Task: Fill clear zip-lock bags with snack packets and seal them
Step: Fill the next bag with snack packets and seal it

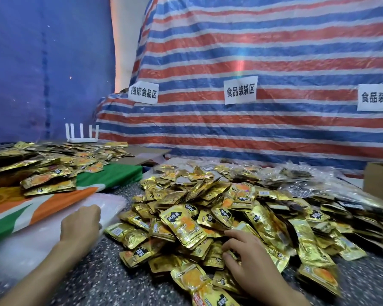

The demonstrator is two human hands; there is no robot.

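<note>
Gathering: rake a few packets together before lifting (foil slides).
Right grip (245,255): fingers spread, bent onto snack packets (208,208) heaped on table (108,272).
Left grip (81,224): atop clear zip-lock bags (38,241); whether it pinches one, cannot tell.

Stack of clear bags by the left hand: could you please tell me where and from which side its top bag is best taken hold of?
Probably at the right-hand edge of the stack of clear bags, nearest the packet pile, pinched from above with the left hand: the bags lie flat, and that edge is bare beside its fingers.
</note>
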